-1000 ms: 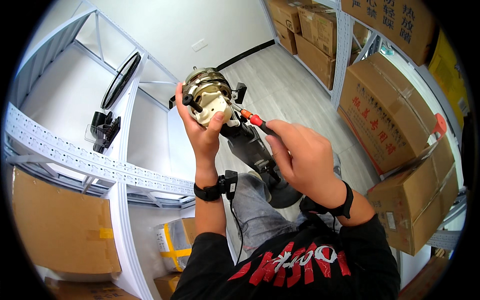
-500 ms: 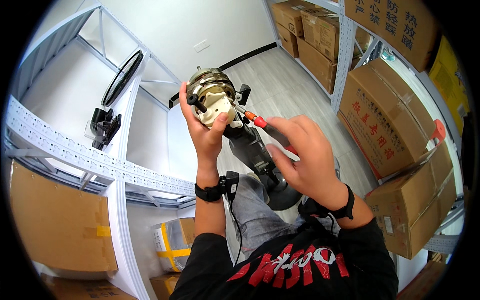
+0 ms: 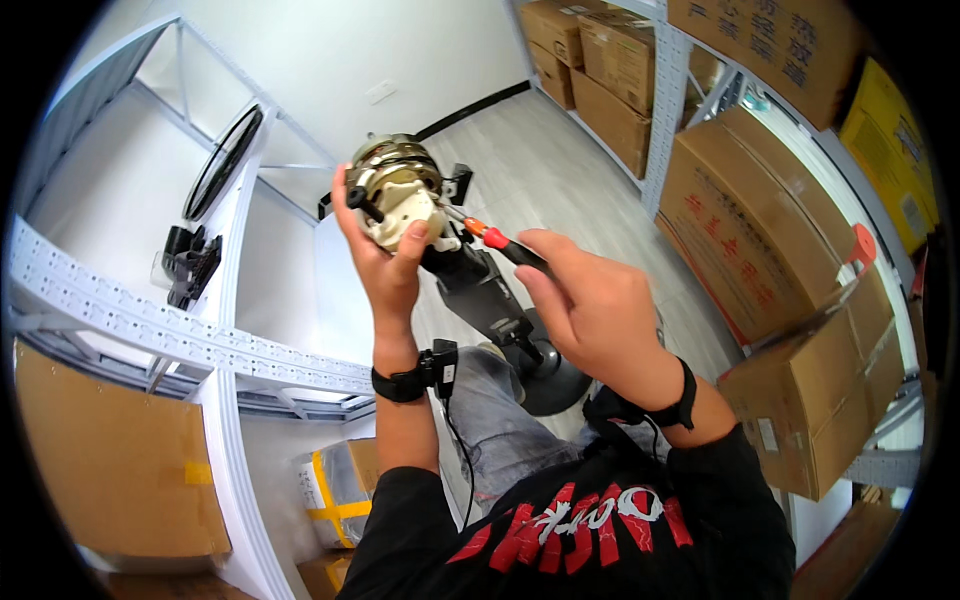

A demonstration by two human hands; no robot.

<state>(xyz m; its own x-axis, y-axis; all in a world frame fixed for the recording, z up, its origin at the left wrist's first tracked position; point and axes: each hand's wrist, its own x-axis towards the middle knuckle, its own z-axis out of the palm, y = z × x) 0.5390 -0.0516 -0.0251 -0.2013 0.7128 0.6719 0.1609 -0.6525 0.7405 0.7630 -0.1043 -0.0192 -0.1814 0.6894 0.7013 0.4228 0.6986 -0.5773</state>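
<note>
My left hand point(image 3: 385, 275) is wrapped round the motor head point(image 3: 390, 170) of a standing fan, its thumb pressing a cream plastic housing point(image 3: 400, 205) that has a black knob point(image 3: 360, 200) at its side. The head sits on a black column point(image 3: 475, 305) with a round base point(image 3: 555, 385). My right hand point(image 3: 590, 305) grips the black-and-red handle of a screwdriver point(image 3: 485, 235), whose shaft reaches the right side of the cream housing; its tip is too small to make out there.
On the left, white metal shelving holds a round fan grille point(image 3: 222, 163), black parts point(image 3: 190, 265) and a large carton point(image 3: 115, 460). A taped box point(image 3: 340, 490) is lower down. Cartons point(image 3: 750, 240) line the shelves on the right, beside a yellow package point(image 3: 885, 150).
My right hand's fingers loosened on the screwdriver half a second ago and now close round it again. The whole scene has shifted slightly leftward in the view. My left hand still holds the motor head.
</note>
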